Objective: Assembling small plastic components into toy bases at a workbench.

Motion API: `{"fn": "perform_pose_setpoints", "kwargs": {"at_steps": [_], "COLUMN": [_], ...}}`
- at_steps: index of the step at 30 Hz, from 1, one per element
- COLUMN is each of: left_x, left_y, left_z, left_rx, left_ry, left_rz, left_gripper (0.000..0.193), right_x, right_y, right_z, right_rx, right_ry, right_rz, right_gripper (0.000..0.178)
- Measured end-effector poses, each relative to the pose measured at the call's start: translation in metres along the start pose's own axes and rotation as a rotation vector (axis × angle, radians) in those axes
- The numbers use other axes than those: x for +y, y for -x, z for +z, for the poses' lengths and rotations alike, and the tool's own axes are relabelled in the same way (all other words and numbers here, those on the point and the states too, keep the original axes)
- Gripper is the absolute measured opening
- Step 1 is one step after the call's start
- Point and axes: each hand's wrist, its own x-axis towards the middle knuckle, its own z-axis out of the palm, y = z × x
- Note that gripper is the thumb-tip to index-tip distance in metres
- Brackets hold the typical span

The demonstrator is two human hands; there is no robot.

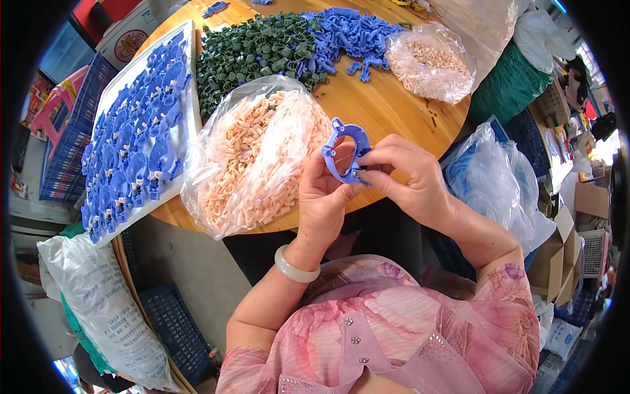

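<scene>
Between my hands, above the near edge of the round wooden table, is a blue plastic ring-shaped part point(333, 167) with small lugs on its rim. My left hand point(321, 197) grips its left and lower side between thumb and fingers. From the right, my right hand point(407, 174) pinches the ring's right edge, where a small dark piece shows at the fingertips; its kind I cannot make out. Just left of my hands lies a clear plastic bag point(262, 154) full of small peach-coloured plastic pieces.
A white tray point(191, 98) of assembled blue parts point(131, 144) stands at the left. Heaps of dark green pieces point(259, 56) and blue pieces point(348, 33) cover the table's point(387, 108) far side. Another bag of peach pieces point(433, 62) sits far right. Sacks and cartons point(556, 253) surround the table.
</scene>
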Motion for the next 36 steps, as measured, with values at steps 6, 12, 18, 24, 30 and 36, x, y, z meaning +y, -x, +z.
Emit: {"fn": "perform_pose_setpoints", "kwargs": {"at_steps": [6, 12, 18, 24, 30, 36], "left_x": [-0.003, -0.005, -0.004, -0.003, 0.0, 0.008], "left_y": [-0.001, 0.001, 0.0, 0.001, 0.001, -0.005], "left_z": [0.0, -0.003, -0.002, -0.002, -0.001, 0.0], "left_rx": [-0.003, 0.014, -0.017, -0.008, -0.047, -0.051], "left_ry": [-0.019, -0.044, -0.077, -0.104, -0.096, 0.114], "left_rz": [0.014, -0.004, 0.032, 0.024, -0.037, -0.204], "left_gripper": [0.063, 0.064, 0.064, 0.062, 0.054, 0.041], "right_x": [0.003, 0.002, 0.009, 0.015, 0.013, 0.01], "right_y": [0.002, 0.004, -0.001, -0.001, 0.0, -0.002], "right_z": [-0.003, 0.0, -0.002, 0.003, 0.003, -0.003], "right_rx": [-0.032, -0.043, -0.032, -0.034, -0.011, -0.059], "right_ry": [0.045, 0.092, 0.227, 0.201, 0.139, 0.059], "right_rz": [0.01, 0.085, -0.177, -0.243, -0.172, -0.02], "right_gripper": [0.01, 0.007, 0.01, 0.01, 0.01, 0.009]}}
